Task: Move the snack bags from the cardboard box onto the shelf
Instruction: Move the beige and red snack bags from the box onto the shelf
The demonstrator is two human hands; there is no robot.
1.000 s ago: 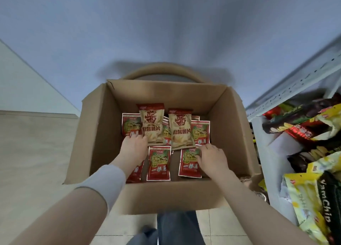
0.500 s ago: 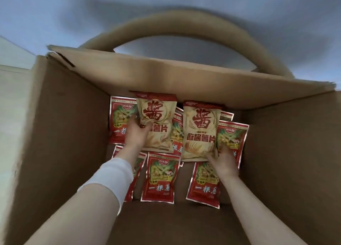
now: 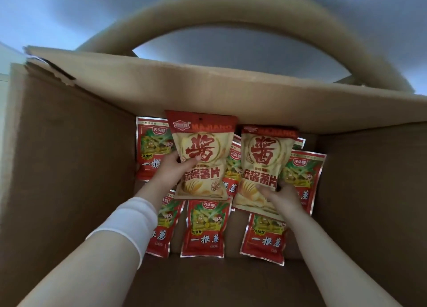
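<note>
I look down into an open cardboard box (image 3: 69,168). Two beige chip bags with red tops lie on a layer of several flat red snack bags. My left hand (image 3: 172,170) grips the left beige bag (image 3: 203,154) at its left edge, thumb on the front. My right hand (image 3: 280,198) grips the right beige bag (image 3: 263,168) at its lower right part. Both bags look slightly raised off the red bags. One red snack bag (image 3: 205,228) lies just below them in the middle. The shelf is out of view.
The box's far flap (image 3: 208,87) stands up behind the bags, with a curved tan rim (image 3: 231,13) beyond it. Tall brown box walls close in on the left and right (image 3: 369,191). A white sleeve (image 3: 129,223) covers my left forearm.
The view dropped deep into the box and the shelf left the frame. Both hands moved forward from the red bags onto the two beige bags and took hold of them.
</note>
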